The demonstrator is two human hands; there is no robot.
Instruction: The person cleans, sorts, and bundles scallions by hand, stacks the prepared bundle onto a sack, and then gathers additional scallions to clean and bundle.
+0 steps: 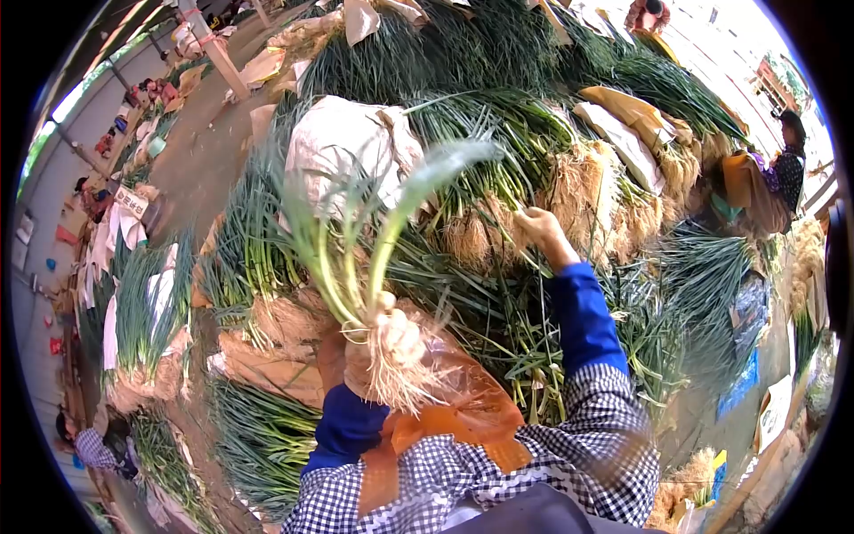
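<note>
My left hand (332, 360) holds up a small bunch of green onions (360, 294) in front of my body. Pale bulbs and long stringy roots hang at its lower end, while the leaves point up and blur at the tips. The bunch hides most of that hand's fingers. Out ahead, my right hand (541, 231) is closed at the front of a large heap of green onions (485, 133), beside hanging roots (578, 196). Its fingers seem to grip a green onion stalk there, though the fingertips are partly hidden. Loose green onions (498, 303) lie below my right forearm.
A white sack (342, 147) lies on the heap ahead. More bundles (147, 303) stand to the left, along a dirt aisle (209, 142) with a post (213, 49). A person (787, 173) sits at the right. Blue plastic (738, 387) lies at lower right.
</note>
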